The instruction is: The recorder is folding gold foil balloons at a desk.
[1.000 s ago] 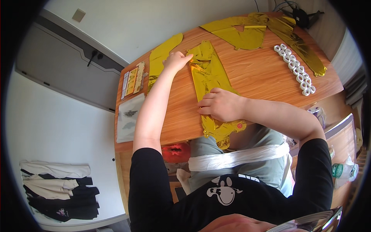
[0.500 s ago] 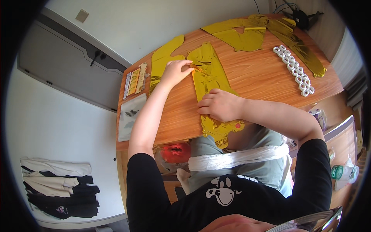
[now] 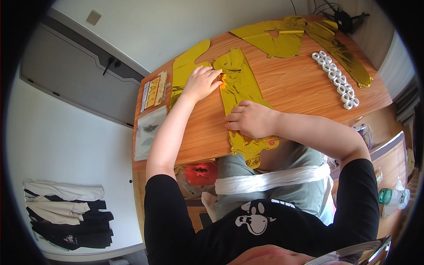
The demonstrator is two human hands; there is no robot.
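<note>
A flat, creased gold foil balloon lies lengthwise on the table in front of me, its near end hanging over the edge above my lap. My left hand is at its upper left edge, fingers stretched out and thumb apart, fingertips touching the foil. Beside the thumb, a small orange patch shows on that edge; I cannot tell what it is. Lower down, my right hand presses on the foil with bent fingers closed at its left edge; the thumb is hidden.
More gold foil pieces lie at the far left, the back and the far right. Small white rolls stand in rows on the right. Printed cards and a clear bag lie left. A white strip crosses my lap.
My left hand's pinch at the foil's edge has loosened, and its fingers have straightened out over the foil. The right hand has stayed nearly in place.
</note>
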